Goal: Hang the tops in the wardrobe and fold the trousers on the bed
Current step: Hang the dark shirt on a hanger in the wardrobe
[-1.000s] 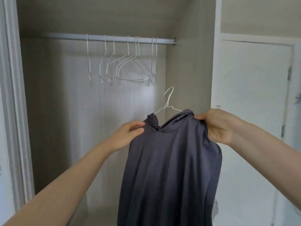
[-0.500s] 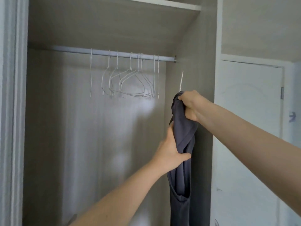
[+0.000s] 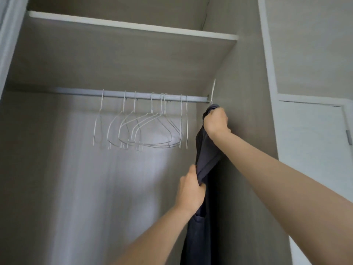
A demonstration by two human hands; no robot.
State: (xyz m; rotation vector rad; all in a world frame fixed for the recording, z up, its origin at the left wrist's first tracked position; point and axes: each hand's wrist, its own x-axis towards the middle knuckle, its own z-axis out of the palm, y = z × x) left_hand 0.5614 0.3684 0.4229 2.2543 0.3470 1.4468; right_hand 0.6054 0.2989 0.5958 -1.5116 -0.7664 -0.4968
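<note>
- Open wardrobe [image 3: 246, 77], empty hangers [image 3: 137, 129] along the rail [image 3: 76, 92].
- Grey top [image 3: 205, 150] hangs at the rail's right end.
- My right hand [image 3: 215, 119] grips its collar; left hand [image 3: 191, 190] pinches the fabric below.
- I should seat the hook [image 3: 213, 90] fully over the rail before letting go.

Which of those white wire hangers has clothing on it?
Only the hanger at the far right end of the rail, carrying the dark top that both hands hold. The other hangers hang bare along the rail.

One dark top [image 3: 205, 150], two hands [image 3: 215, 121], one rail [image 3: 76, 92], one shelf [image 3: 133, 27], about nine empty wire hangers [image 3: 145, 129]
</note>
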